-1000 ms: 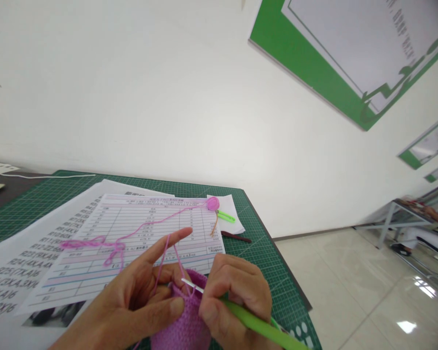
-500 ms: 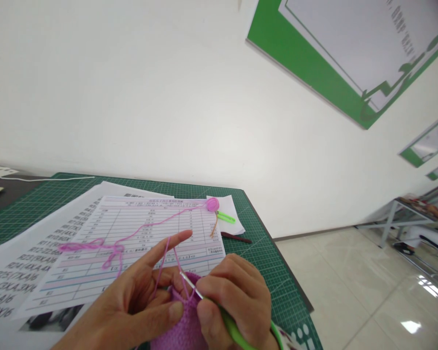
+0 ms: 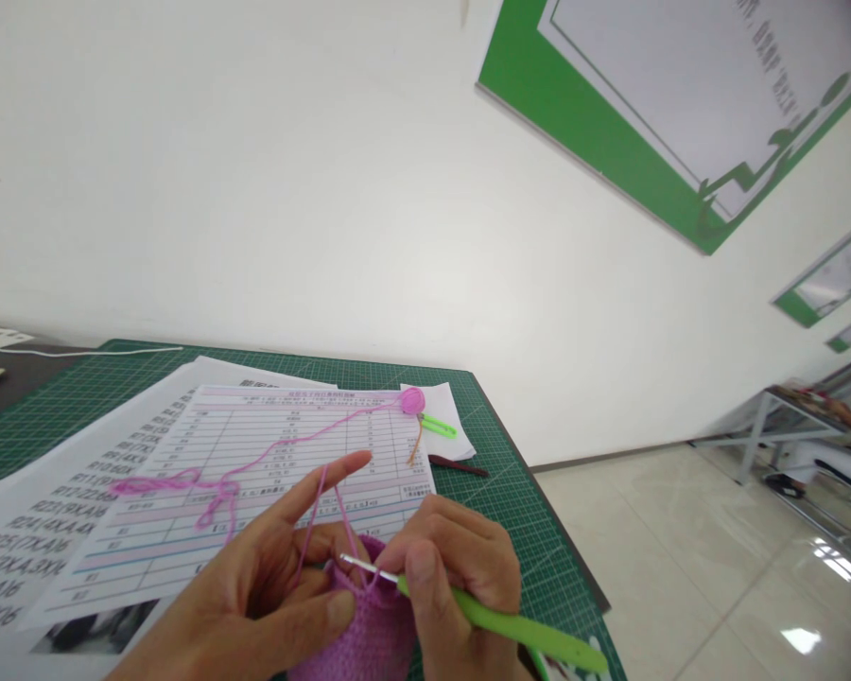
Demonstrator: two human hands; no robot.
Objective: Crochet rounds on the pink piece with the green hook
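Note:
My left hand (image 3: 269,577) pinches a purple crocheted piece (image 3: 369,634) at the bottom edge, its index finger stretched out with pink yarn (image 3: 284,445) looped over it. My right hand (image 3: 454,567) is closed round the green handle of a crochet hook (image 3: 496,619). The hook's metal tip lies level, pointing left, in the top edge of the purple piece. The yarn trails across a printed sheet (image 3: 255,463) to a small pink ball (image 3: 412,400).
A green cutting mat (image 3: 525,501) covers the table, with its right edge beside the tiled floor (image 3: 716,567). More printed papers (image 3: 49,511), a green clip (image 3: 440,426) and a dark stick (image 3: 458,464) lie on it. A white wall rises behind. A metal bench (image 3: 787,416) stands far right.
The hook handle has swung out to the right and the metal tip has turned level, pointing left into the purple piece. My left hand has hardly moved.

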